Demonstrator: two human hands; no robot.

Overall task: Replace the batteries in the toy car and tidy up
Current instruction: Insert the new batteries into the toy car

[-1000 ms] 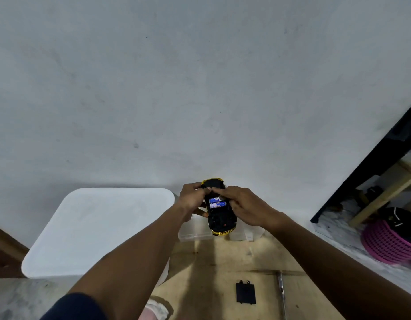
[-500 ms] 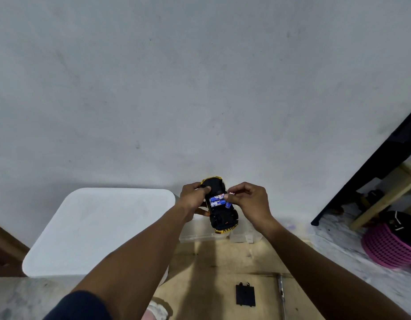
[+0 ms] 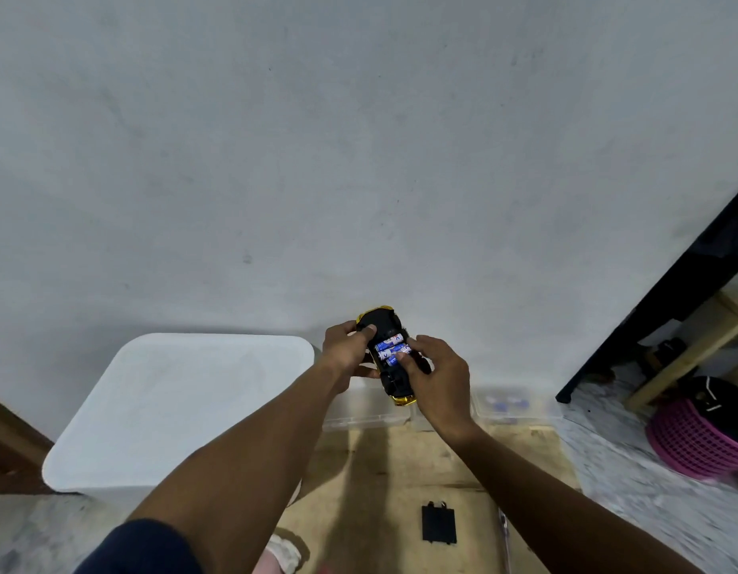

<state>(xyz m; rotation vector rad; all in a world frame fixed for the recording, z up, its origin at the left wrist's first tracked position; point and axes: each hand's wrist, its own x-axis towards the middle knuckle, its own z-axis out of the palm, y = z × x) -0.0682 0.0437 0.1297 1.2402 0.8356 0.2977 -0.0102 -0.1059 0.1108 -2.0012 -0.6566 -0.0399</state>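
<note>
A yellow toy car (image 3: 394,391) is held upside down in the air, its black underside up. Its open compartment shows blue-and-white batteries (image 3: 388,345) lying side by side. My left hand (image 3: 347,350) grips the car's left side with the thumb on the underside. My right hand (image 3: 435,377) lies over the car's right side, its fingertips pressing on the nearest battery. The black battery cover (image 3: 439,524) lies on the wooden board below. A screwdriver (image 3: 504,532) lies just right of the cover.
A white lidded bin (image 3: 180,408) stands at the left. Clear plastic boxes (image 3: 510,406) sit against the wall behind the car, one with blue batteries inside. A pink basket (image 3: 698,441) and a wooden stool (image 3: 690,350) are at the right.
My right hand lifted off the car pinching a battery, then came back down; its fingertips now press that battery into the compartment. The left hand kept its grip.
</note>
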